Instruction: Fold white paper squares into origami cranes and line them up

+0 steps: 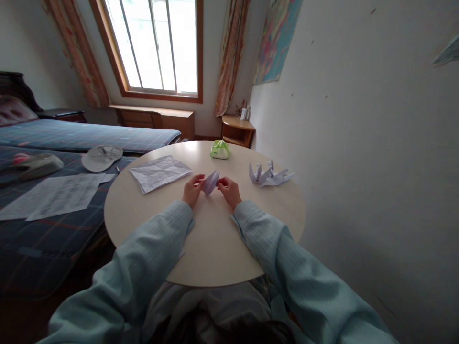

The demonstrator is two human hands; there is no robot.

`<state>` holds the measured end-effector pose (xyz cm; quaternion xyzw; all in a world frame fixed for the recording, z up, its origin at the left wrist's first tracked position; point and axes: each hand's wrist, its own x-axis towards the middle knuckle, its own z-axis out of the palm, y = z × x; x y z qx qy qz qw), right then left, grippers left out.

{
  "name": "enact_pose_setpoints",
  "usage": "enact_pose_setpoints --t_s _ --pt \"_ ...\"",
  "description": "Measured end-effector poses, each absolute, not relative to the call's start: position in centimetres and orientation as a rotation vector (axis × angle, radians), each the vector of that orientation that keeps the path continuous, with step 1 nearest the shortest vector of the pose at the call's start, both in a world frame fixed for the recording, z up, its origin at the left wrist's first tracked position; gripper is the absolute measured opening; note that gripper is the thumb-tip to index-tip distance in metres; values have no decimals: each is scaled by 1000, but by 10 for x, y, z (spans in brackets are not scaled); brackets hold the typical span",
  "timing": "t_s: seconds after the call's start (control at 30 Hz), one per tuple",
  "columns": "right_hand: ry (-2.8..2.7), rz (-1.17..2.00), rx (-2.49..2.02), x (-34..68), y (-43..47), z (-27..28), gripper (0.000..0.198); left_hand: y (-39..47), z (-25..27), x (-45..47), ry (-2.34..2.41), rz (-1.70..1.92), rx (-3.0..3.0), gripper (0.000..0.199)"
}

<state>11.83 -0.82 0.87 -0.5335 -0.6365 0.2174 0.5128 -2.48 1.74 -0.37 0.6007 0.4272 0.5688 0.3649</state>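
Taking the folded paper (pixel 211 183) as clock centre, find printed sheets (pixel 70 195) well out at 9 o'clock, on the plaid bed (pixel 21 258); cannot read their rows. Near, at 12 o'clock, a green-and-white packet (pixel 220 151), with marking too small to read. Closer in at 9 o'clock, creased white paper (pixel 160 173) flat on the round surface (pixel 211 253). At 3 o'clock, white paper birds (pixel 274 178), bunched together, pointed tips up. Between 9 and 10 o'clock, a pale cap (pixel 100 160) on the bed. Far off at 11 o'clock, a bright window (pixel 154 45). As for the folded paper: pale, layered, with pleat-like flaps, tilted toward 1 o'clock, over the surface; cannot tell if touching. Left grip (pixel 195 188) pinched on the 9 o'clock edge, right grip (pixel 227 188) pinched on the 3 o'clock edge.
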Motion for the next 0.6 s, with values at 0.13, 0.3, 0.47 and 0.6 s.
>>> enact_pose_setpoints --t_s 0.13,0.3,0.47,0.6 --pt "-1517 454 -1328 120 -6 6 13 10 5 -23 1095 1516 1606 28" --pt "-1478 421 -1357 121 -7 6 13 5 6 -21 1078 1518 1714 36" --pt "-1519 453 -1308 120 -9 8 14 6 2 -19 1046 1418 1752 41" --pt "-1543 478 -1267 118 -10 9 13 7 0 -18 1059 1390 1721 43"
